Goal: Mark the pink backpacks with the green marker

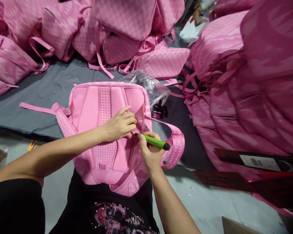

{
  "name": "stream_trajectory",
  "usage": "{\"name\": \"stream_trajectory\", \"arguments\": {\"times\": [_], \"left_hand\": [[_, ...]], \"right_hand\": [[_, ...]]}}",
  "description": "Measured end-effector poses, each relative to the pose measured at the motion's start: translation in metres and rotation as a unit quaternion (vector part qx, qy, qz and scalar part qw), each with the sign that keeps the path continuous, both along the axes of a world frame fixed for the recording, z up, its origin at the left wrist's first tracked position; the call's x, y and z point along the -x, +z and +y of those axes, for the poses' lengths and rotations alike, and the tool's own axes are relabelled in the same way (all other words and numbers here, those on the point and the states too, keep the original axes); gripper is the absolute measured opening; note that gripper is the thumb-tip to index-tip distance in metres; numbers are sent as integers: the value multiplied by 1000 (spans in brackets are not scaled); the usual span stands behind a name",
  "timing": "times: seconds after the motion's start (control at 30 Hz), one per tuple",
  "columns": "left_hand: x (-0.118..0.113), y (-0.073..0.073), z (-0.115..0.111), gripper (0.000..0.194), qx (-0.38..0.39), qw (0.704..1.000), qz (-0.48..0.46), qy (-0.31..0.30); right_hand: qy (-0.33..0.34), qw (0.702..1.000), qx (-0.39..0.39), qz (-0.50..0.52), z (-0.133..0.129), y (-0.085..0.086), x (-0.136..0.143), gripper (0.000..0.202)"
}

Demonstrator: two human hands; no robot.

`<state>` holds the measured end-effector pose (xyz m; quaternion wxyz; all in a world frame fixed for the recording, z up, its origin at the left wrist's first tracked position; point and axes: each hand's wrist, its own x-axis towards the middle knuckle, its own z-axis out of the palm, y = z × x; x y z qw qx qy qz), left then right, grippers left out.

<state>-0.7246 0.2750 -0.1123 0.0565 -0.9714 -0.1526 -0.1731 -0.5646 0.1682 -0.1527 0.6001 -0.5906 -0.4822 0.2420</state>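
Hiding possible contents, backpack (pixel 104 112) lies beneath left hand (pixel 119 125).

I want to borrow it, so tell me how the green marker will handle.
The green marker would probably roll if pushed, given its slim, rounded barrel. It looks stiff, with a straight body, and probably light: the right hand holds it like a pen.

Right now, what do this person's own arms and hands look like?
The left hand and right hand are bare, with no gloves, watch or bracelet showing. A black sleeve ends partway down the left arm; no sleeve shows on the right arm.
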Motion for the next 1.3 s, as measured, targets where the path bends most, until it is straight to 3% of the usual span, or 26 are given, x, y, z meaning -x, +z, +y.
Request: {"name": "stream_trajectory", "arguments": {"times": [0.33, 0.53, 0.73, 1.07, 1.3], "left_hand": [[-10, 6, 2, 12, 35, 999, 3, -6], [-12, 2, 4, 9, 21, 1000, 0, -10], [-12, 2, 4, 8, 26, 1000, 4, -8], [-12, 3, 5, 16, 31, 999, 9, -8], [-12, 4, 5, 15, 57, 998, 11, -10]], "right_hand": [[13, 1000, 20, -4, 8, 2, -6, 23], [13, 995, 10, -102, 13, 7, -9, 18], [15, 992, 10, -122, 15, 7, -10, 19], [1, 998, 21, -58, 13, 6, -12, 18], [38, 998, 35, -39, 11, 8, -13, 20]]}}
